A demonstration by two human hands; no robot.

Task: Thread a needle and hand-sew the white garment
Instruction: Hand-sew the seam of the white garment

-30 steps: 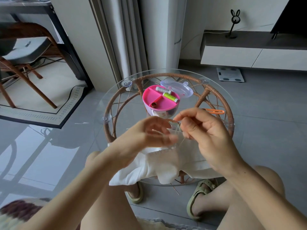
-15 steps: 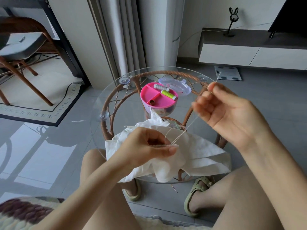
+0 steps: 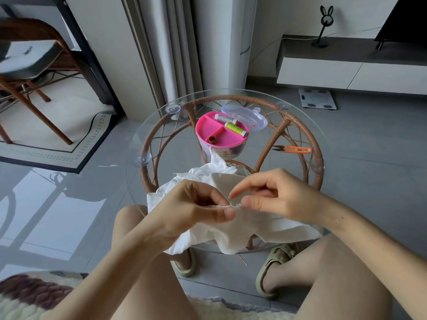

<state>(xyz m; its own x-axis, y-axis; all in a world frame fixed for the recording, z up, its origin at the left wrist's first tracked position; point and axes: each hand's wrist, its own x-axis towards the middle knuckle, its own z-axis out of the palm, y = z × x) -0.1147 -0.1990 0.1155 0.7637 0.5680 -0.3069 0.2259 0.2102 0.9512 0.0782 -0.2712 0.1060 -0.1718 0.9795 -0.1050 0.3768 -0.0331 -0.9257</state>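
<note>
The white garment (image 3: 261,225) lies bunched on the near side of the round glass table (image 3: 138,144) and hangs over its front edge. My left hand (image 3: 191,211) pinches the garment's seam edge between thumb and fingers. My right hand (image 3: 282,197) is just to the right of it. Its thumb and curled fingers pinch at the same seam and its index finger points left. The needle and thread there are too thin to make out clearly.
A pink sewing box (image 3: 215,137) holds a grey spool (image 3: 223,117) and a green spool (image 3: 234,128), with its clear lid (image 3: 251,116) behind it. Orange snips (image 3: 293,149) lie at the table's right. My knees and sandalled feet are under the table; a chair (image 3: 30,61) stands far left.
My right hand had pulled the thread up and to the right; it has now come back down to the seam beside my left hand. The left hand kept hold of the fabric.
</note>
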